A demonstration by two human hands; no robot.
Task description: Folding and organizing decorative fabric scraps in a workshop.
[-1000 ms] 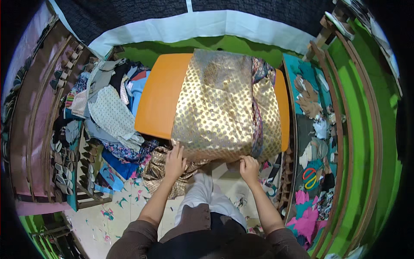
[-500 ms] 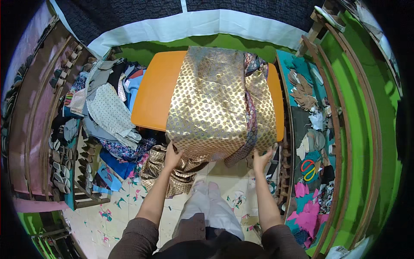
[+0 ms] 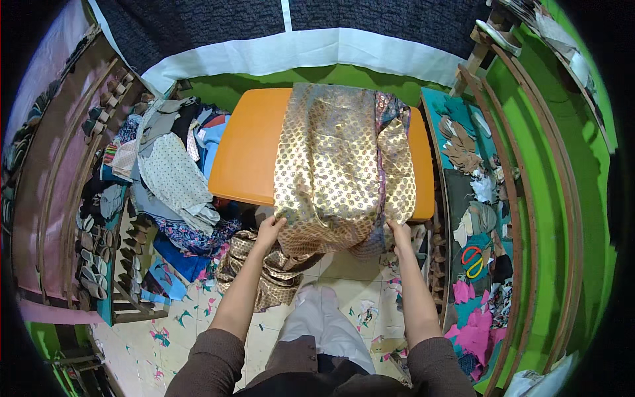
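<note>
A gold patterned cloth (image 3: 331,162) with a purplish border lies folded across an orange table (image 3: 248,142), its near part hanging over the front edge. My left hand (image 3: 270,231) grips the cloth's left side at that edge, fingers closed on the fabric. At the right side, my right hand (image 3: 399,234) pinches the cloth the same way. More gold fabric (image 3: 264,271) lies heaped on the floor below, near my left forearm. The fingertips of both hands are partly hidden by the cloth.
Piled clothes (image 3: 169,165) sit left of the table, beside a wooden rack (image 3: 56,172) of shoe-shaped pieces. On the right, a shelf holds scraps, pink cloth (image 3: 475,331) and scissors (image 3: 473,254) with red and yellow handles. Colourful snippets litter the tiled floor (image 3: 218,317). A dark curtain (image 3: 205,33) hangs behind.
Both hands have drawn closer together, bringing the cloth's sides inward. The cloth now covers a narrower strip, with more orange tabletop showing at the left. The whole view has shifted slightly.
</note>
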